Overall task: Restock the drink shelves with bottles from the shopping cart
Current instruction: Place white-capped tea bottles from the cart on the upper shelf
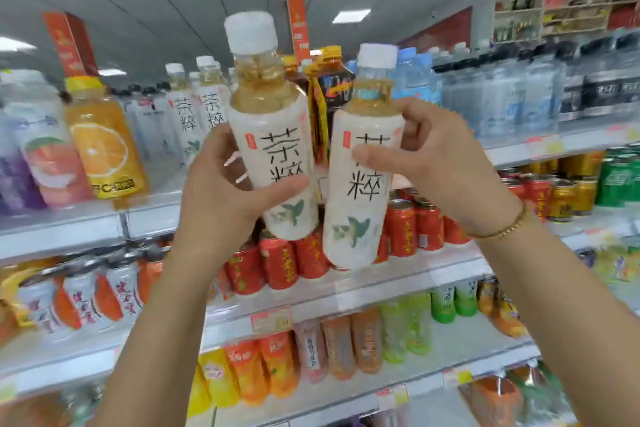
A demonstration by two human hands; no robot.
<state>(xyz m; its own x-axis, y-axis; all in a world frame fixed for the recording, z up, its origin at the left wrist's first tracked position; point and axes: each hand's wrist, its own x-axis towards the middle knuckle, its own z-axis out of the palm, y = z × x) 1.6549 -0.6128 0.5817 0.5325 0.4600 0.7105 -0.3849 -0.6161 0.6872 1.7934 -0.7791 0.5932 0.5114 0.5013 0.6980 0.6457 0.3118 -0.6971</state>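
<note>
White-sleeved plastic tea bottle with white cap (270, 135) gripped in left hand (221, 198), twin bottle (363, 218) gripped in right hand (440, 166), both aloft just right of the matching bottle row (187, 107); probably best seated one at a time beside that row, upright, labels forward.

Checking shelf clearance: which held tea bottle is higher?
The left bottle, in the left hand; its cap stands above the right bottle.

Orange banner (298, 28) beside a ceiling light (351, 15); blurred tags (272, 319), perhaps price labels.
</note>
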